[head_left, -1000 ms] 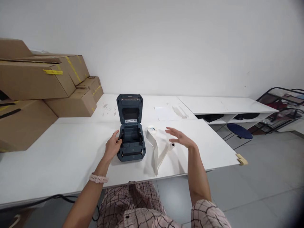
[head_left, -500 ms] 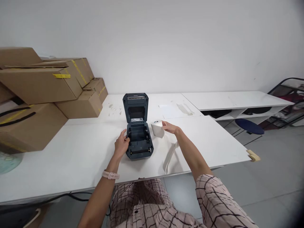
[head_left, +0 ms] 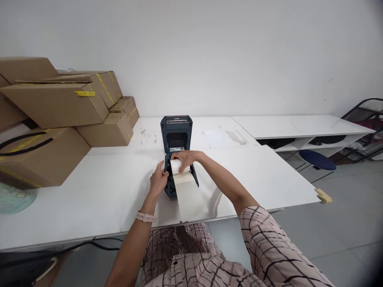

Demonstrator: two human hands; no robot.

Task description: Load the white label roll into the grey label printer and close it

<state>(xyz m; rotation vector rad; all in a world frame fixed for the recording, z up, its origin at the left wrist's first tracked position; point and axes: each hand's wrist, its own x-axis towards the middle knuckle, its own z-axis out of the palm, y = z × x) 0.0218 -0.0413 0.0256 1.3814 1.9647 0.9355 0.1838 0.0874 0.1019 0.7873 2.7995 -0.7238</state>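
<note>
A dark label printer (head_left: 176,133) stands on the white table with its lid raised. In its bay sits a white label roll (head_left: 176,166), gripped from above by my right hand (head_left: 187,158), thumb over the front of the roll. A wide strip of label paper (head_left: 189,197) runs from the roll over the printer's front and onto the table, hiding much of the bay. My left hand (head_left: 158,181) holds the printer's left edge, thumb at the inner side and fingers outside. What the thumb presses on is too small to tell.
Cardboard boxes (head_left: 54,104) with yellow tape are stacked at the left, beside a pale greenish round item (head_left: 18,198). A white sheet (head_left: 213,138) lies at the back. Beyond the table's right end stand a low white shelf (head_left: 299,124) and a blue stool (head_left: 317,159).
My right hand has carried the label roll leftward from beside the printer into its open bay. The paper strip now drapes over the printer's front. My left hand stays at the printer's left edge.
</note>
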